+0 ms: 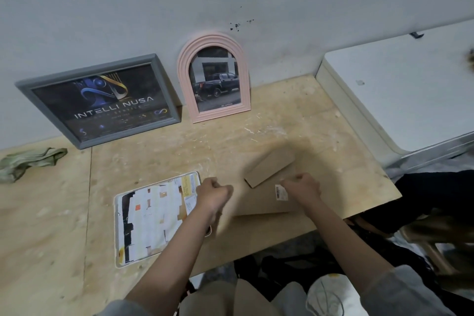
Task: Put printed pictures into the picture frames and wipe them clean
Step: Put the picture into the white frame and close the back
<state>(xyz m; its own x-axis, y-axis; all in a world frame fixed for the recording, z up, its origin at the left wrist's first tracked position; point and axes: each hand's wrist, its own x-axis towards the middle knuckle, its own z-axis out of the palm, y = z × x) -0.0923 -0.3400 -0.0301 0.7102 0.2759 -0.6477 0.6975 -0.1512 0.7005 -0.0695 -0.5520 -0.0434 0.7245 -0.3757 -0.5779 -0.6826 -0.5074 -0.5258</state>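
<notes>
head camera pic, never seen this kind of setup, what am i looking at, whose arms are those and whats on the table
This is one picture from a camera worn on a person's head, looking forward and down, so the two arms reaching in from below are the wearer's own. There is no machine: the hands do the work.

The left hand and right hand are both curled at a flat brown cardboard box whose flap is open; the blur hides exactly how they grip it.

On the plywood table, a white tray-like frame with a picture lies flat to the left. Against the wall lean a grey frame and a pink arched frame, both already filled. A green cloth lies at far left.
</notes>
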